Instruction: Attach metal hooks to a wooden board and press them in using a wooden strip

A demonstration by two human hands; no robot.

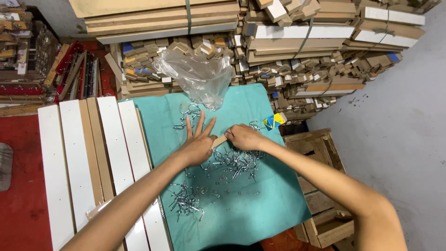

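- Left hand point(197, 145) flat, fingers spread wide, pinning small wooden strip point(218, 141) at mid-worktop point(260, 204) on teal cloth
- Right hand point(244, 137) pinching strip's right end; best kept level, steady
- Metal hooks point(232, 162) heaped just near; clear bag point(200, 76) far

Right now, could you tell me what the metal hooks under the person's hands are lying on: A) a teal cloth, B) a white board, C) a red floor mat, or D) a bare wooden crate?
A: the metal hooks lie scattered on the teal cloth, beneath the left hand and right hand.
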